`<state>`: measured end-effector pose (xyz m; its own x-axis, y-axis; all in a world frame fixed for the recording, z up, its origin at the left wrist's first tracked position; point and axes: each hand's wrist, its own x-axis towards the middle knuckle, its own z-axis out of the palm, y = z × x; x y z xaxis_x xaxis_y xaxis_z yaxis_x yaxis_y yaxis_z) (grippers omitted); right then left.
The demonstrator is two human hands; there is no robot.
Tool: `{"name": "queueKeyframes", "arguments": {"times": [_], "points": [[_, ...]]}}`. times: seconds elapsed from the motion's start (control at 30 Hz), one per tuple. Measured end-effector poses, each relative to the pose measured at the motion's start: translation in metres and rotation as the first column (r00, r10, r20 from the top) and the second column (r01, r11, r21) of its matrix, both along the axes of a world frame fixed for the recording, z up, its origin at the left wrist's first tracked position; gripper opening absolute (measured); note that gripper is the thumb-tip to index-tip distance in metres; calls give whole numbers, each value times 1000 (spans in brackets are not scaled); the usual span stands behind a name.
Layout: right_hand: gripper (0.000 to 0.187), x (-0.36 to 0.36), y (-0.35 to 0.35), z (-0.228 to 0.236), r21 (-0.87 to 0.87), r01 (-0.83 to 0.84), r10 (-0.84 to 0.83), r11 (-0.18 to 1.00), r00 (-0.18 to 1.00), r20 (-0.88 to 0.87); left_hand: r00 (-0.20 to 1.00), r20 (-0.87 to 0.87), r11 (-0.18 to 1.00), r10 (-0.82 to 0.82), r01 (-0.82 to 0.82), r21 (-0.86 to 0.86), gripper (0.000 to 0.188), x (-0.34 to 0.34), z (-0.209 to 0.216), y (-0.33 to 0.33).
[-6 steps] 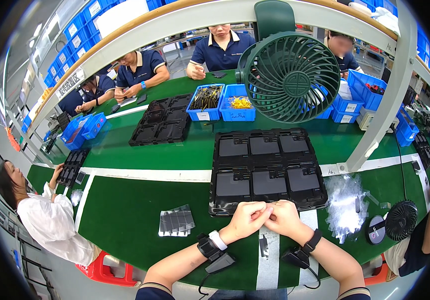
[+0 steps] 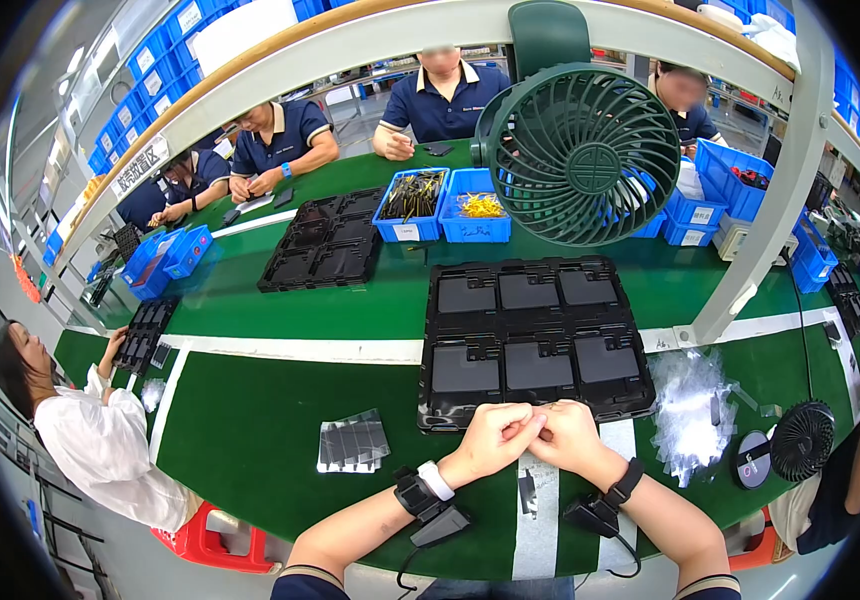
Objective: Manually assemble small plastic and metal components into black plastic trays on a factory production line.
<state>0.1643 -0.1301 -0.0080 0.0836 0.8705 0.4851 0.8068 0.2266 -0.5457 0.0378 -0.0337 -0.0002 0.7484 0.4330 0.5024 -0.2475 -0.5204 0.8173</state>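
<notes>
Black tray [image 2: 530, 327] at centre looks full; film strips [image 2: 354, 441] remain lower left; left hand [image 2: 495, 440] and right hand [image 2: 572, 438] meet, fingers bunched (grasping anything? cannot tell).

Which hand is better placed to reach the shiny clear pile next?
Probably the right hand: the shiny clear pile lies to its right, with open green surface between. The left hand is farther off, beyond the right.
</notes>
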Motion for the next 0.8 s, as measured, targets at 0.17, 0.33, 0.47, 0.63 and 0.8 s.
{"name": "queueKeyframes", "arguments": {"times": [0.17, 0.33, 0.47, 0.63, 0.8], "points": [[9, 0, 0, 0, 7, -1, 1, 1000, 1000, 1, 1000, 4, 1000, 4, -4, 4, 40, 0, 1, 0], [9, 0, -1, 0, 12, 6, -6, 1000, 1000, 12, 999, -38, 999, -11, 12, 35, 30, -2, -4, 3], [9, 0, 0, 0, 1, 6, -6, 1000, 1000, 9, 1000, -23, 1000, -7, 7, 21, 35, -1, -2, 1], [9, 0, 0, -1, -13, 8, -8, 1000, 1000, 10, 1000, -9, 1000, 4, -4, 5, 40, 0, -1, 0], [8, 0, 0, 1, 2, 2, -2, 1000, 1000, 7, 1000, -4, 1000, -3, 3, 7, 40, 0, 0, 0]]}}
